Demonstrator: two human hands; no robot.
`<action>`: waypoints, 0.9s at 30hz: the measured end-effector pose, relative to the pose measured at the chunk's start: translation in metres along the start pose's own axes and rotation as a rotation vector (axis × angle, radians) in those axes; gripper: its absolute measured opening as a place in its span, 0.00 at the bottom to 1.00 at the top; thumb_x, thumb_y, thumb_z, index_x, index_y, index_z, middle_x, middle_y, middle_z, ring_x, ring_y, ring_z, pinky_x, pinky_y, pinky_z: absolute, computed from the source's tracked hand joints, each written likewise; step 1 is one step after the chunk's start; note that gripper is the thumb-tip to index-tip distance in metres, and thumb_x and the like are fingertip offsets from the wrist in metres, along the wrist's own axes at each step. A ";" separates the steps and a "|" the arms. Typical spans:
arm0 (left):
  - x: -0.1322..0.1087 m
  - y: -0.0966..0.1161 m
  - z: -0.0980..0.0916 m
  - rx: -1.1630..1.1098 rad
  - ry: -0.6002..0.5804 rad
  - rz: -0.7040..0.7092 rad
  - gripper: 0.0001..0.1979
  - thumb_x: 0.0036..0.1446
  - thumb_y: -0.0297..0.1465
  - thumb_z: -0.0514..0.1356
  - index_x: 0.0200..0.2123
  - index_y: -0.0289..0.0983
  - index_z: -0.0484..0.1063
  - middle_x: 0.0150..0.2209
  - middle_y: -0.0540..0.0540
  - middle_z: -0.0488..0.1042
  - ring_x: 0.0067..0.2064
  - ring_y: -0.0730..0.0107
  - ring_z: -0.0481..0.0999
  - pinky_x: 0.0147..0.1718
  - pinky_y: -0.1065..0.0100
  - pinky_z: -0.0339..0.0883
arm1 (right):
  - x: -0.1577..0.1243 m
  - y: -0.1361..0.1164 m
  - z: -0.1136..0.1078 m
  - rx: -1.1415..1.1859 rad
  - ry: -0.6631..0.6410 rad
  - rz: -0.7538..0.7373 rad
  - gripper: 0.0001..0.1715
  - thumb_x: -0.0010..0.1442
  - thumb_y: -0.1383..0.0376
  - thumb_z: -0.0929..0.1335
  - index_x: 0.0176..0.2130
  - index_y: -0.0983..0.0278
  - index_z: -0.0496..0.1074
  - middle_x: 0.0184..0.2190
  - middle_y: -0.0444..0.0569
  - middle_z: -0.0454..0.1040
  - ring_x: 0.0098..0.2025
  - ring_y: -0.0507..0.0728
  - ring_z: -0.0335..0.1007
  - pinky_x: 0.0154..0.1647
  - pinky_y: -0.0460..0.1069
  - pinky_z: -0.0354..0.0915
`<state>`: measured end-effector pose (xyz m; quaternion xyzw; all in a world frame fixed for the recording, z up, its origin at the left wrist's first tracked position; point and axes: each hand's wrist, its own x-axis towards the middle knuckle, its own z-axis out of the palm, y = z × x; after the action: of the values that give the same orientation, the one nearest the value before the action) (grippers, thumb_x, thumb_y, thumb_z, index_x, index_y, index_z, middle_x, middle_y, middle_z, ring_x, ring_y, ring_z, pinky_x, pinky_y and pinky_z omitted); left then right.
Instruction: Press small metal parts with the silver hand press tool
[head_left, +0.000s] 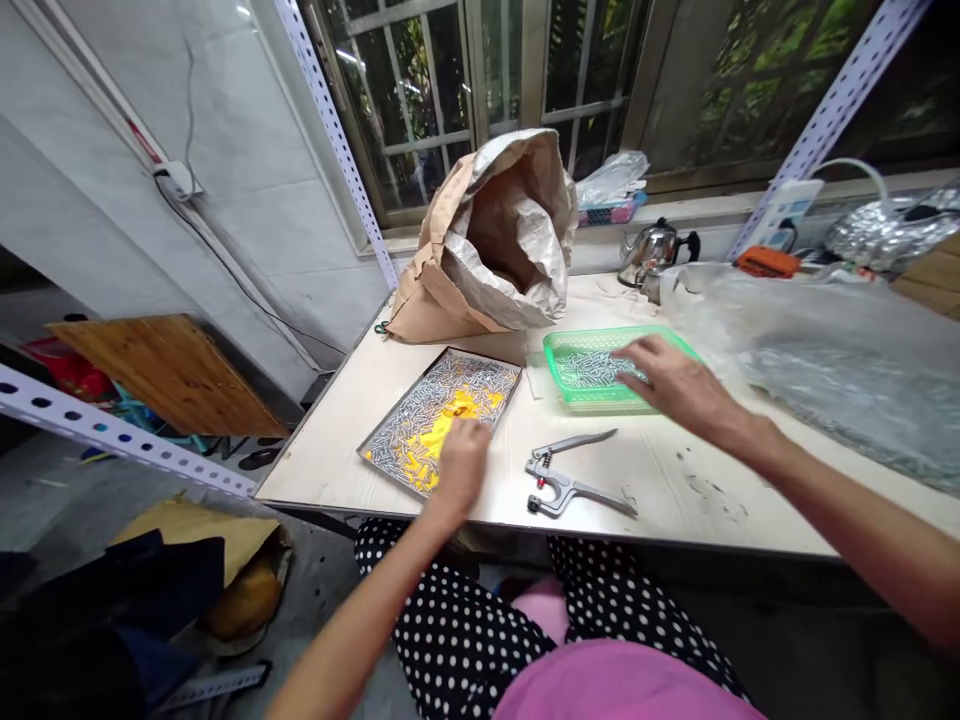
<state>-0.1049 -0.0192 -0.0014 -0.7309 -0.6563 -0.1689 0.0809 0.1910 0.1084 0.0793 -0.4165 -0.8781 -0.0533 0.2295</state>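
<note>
My left hand (463,462) is over the lower right side of a shallow tray (361,453). Its fingers are curled together, and whatever is in them cannot be made out. Many small silvery metal pieces (405,415), like screws or pins, lie spread across the tray's yellow bottom (439,432). Over the right side of a green plastic basket (551,365) is my right hand (671,385), thumb and fingers apart. More small metal pieces (589,370) fill part of that basket. Between the two hands, nearer me, hand pliers (555,480) with grey handles lie on the table.
A large open paper sack (427,300) leans at the back of the table (322,440). Behind the basket stands a metal kettle (652,250). Clear plastic sheeting (847,360) covers the right side, near an orange object (769,262). Perforated metal posts (337,130) frame the table.
</note>
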 end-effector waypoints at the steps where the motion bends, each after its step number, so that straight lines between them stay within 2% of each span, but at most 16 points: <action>1: 0.006 -0.020 -0.004 0.078 -0.014 -0.068 0.14 0.64 0.23 0.50 0.45 0.37 0.73 0.40 0.41 0.73 0.45 0.58 0.69 0.42 0.59 0.68 | -0.014 -0.005 0.005 0.060 -0.057 -0.040 0.16 0.66 0.61 0.62 0.50 0.63 0.71 0.45 0.57 0.70 0.41 0.62 0.71 0.38 0.56 0.68; 3: 0.017 -0.053 -0.008 0.165 -0.078 -0.136 0.14 0.64 0.23 0.50 0.45 0.37 0.73 0.41 0.41 0.71 0.46 0.58 0.67 0.41 0.62 0.65 | -0.044 -0.021 0.018 0.214 -0.137 -0.099 0.14 0.67 0.62 0.60 0.47 0.62 0.71 0.43 0.54 0.71 0.38 0.59 0.72 0.37 0.54 0.69; 6: 0.030 -0.075 -0.006 0.218 -0.208 -0.132 0.14 0.65 0.25 0.49 0.47 0.38 0.72 0.43 0.42 0.69 0.48 0.59 0.64 0.41 0.64 0.62 | -0.083 -0.046 0.037 0.397 -0.216 -0.139 0.12 0.68 0.63 0.60 0.44 0.60 0.71 0.41 0.52 0.72 0.40 0.57 0.72 0.41 0.53 0.70; 9: 0.042 -0.078 0.000 0.226 -0.311 -0.084 0.13 0.66 0.27 0.49 0.49 0.38 0.71 0.44 0.42 0.68 0.48 0.60 0.63 0.40 0.66 0.60 | -0.104 -0.062 0.051 0.462 -0.272 -0.112 0.11 0.68 0.63 0.61 0.45 0.59 0.71 0.39 0.51 0.72 0.40 0.59 0.72 0.41 0.55 0.71; 11: 0.049 -0.079 0.003 0.233 -0.352 -0.072 0.12 0.66 0.26 0.49 0.46 0.37 0.71 0.44 0.42 0.68 0.48 0.60 0.63 0.39 0.66 0.60 | -0.112 -0.067 0.059 0.466 -0.284 -0.084 0.11 0.67 0.63 0.62 0.48 0.59 0.70 0.39 0.51 0.72 0.40 0.60 0.71 0.40 0.57 0.70; 18: 0.074 -0.086 0.001 0.201 -0.378 -0.040 0.09 0.63 0.24 0.53 0.34 0.35 0.72 0.40 0.41 0.71 0.46 0.60 0.67 0.39 0.66 0.61 | -0.116 -0.068 0.077 0.462 -0.236 -0.042 0.11 0.67 0.66 0.61 0.48 0.59 0.68 0.38 0.51 0.70 0.38 0.59 0.70 0.37 0.54 0.69; 21: 0.074 -0.071 -0.006 0.114 -0.314 -0.057 0.07 0.62 0.25 0.54 0.34 0.35 0.72 0.39 0.40 0.73 0.46 0.60 0.69 0.42 0.64 0.63 | -0.113 -0.069 0.080 0.409 -0.232 -0.028 0.09 0.67 0.67 0.61 0.44 0.61 0.69 0.36 0.51 0.70 0.37 0.58 0.69 0.37 0.53 0.67; 24: 0.059 -0.036 -0.014 -0.221 -0.233 -0.184 0.05 0.59 0.28 0.58 0.33 0.36 0.74 0.35 0.45 0.76 0.38 0.65 0.73 0.40 0.66 0.65 | -0.108 -0.070 0.083 0.337 -0.253 -0.022 0.09 0.67 0.67 0.61 0.37 0.63 0.69 0.35 0.51 0.70 0.37 0.57 0.68 0.37 0.51 0.65; 27: 0.036 0.005 -0.020 -0.610 -0.370 -0.370 0.06 0.55 0.32 0.60 0.32 0.36 0.76 0.29 0.48 0.77 0.31 0.69 0.74 0.32 0.70 0.66 | -0.104 -0.068 0.085 0.321 -0.314 -0.028 0.09 0.68 0.66 0.61 0.35 0.63 0.68 0.35 0.50 0.71 0.36 0.56 0.68 0.38 0.50 0.63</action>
<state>-0.0999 0.0071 0.0303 -0.6091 -0.6998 -0.2335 -0.2911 0.1661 0.0145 -0.0362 -0.3655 -0.9059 0.1495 0.1528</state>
